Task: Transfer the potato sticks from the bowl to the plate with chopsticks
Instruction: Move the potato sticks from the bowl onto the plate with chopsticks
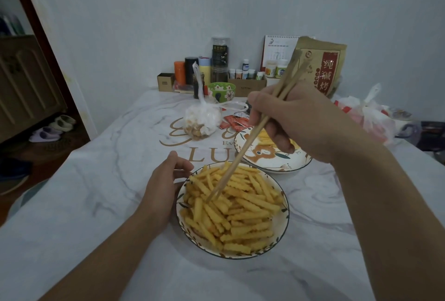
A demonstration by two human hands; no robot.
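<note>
Head view shows the right hand curled round a pair of wooden chopsticks, whose tips dip into the potato sticks at about 8 o'clock from that hand. Left hand, fingers loosely bent, touches the bowl rim at its 10 o'clock edge. Pale yellow, crinkle-cut sticks heap the bowl. Behind it at 1 o'clock on the worktop sits the patterned plate, a few sticks on it.

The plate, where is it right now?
In the head view, the plate sits just beyond the bowl, right of centre, under the right hand.
</note>
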